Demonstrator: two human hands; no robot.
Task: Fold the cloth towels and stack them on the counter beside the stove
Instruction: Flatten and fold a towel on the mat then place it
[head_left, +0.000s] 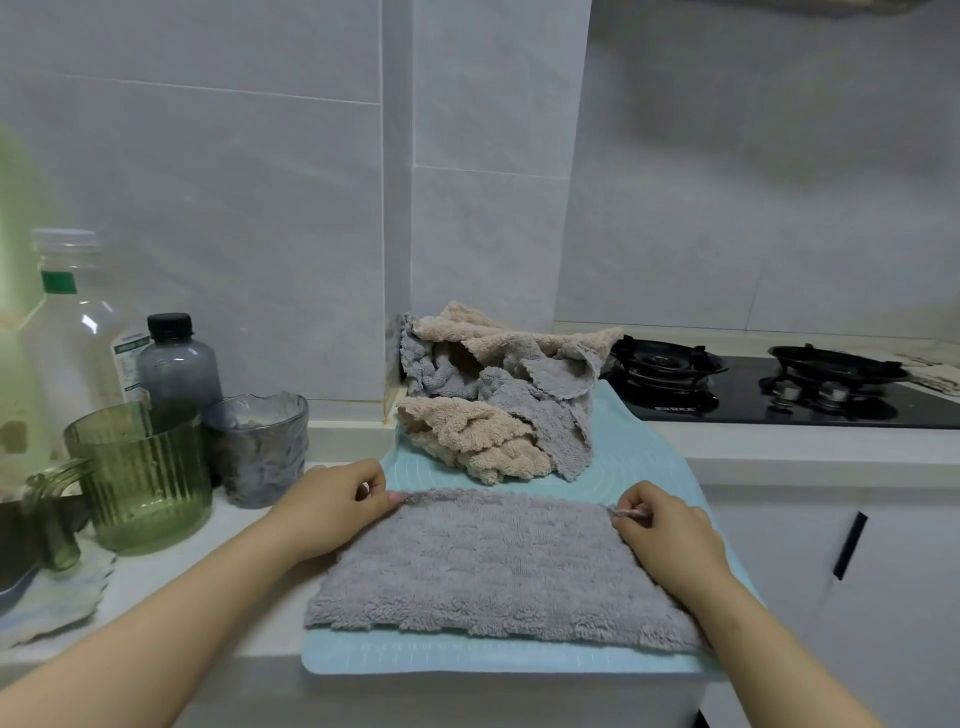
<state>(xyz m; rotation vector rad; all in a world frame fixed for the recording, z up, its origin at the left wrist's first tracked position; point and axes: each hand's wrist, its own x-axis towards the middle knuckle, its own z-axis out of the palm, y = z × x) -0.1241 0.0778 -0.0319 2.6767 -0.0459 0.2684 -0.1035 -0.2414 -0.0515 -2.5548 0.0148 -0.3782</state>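
You have one view only: the wide-angle camera on your head, facing forward and down at the worktop (270, 623) from close range. Your left hand (332, 499) and right hand (660, 525), on the grey towel (493, 566), fill the lower middle of the frame. The stove (769, 384) lies at mid right, with the tiled wall (234, 182) above.

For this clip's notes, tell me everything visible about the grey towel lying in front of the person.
The grey towel is a fluffy, looped cloth that looks like microfibre, with a scalloped far edge. It lies flat, spread as a wide rectangle on the light blue mat, just in front of the crumpled pile of towels. The left hand pinches its far left corner and the right hand pinches its far right corner. Whether it is already folded once cannot be told.
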